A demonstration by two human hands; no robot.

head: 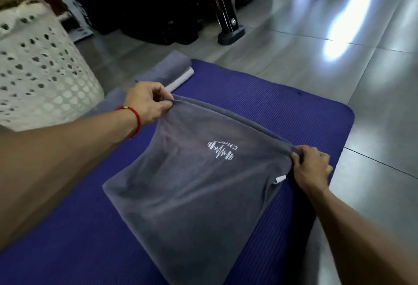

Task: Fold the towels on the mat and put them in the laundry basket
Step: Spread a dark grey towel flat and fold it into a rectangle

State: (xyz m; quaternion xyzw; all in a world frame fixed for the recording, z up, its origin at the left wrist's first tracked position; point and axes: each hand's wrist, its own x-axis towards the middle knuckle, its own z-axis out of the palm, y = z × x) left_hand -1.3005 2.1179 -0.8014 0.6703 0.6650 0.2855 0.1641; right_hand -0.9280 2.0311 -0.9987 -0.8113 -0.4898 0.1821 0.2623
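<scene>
Each hand (147, 103) (313, 163) pinches the grey towel's (192, 194) far edge above the mat (271, 103).

A dark grey towel (187, 198) bearing a white dumbbell-and-pulse logo lies partly folded on the blue ribbed mat (282, 112), its far edge lifted off the mat. Two further grey towels (167, 70), folded, rest at the mat's far left corner. The white perforated laundry basket (40, 69) stands upright on the floor just beside that corner.
</scene>
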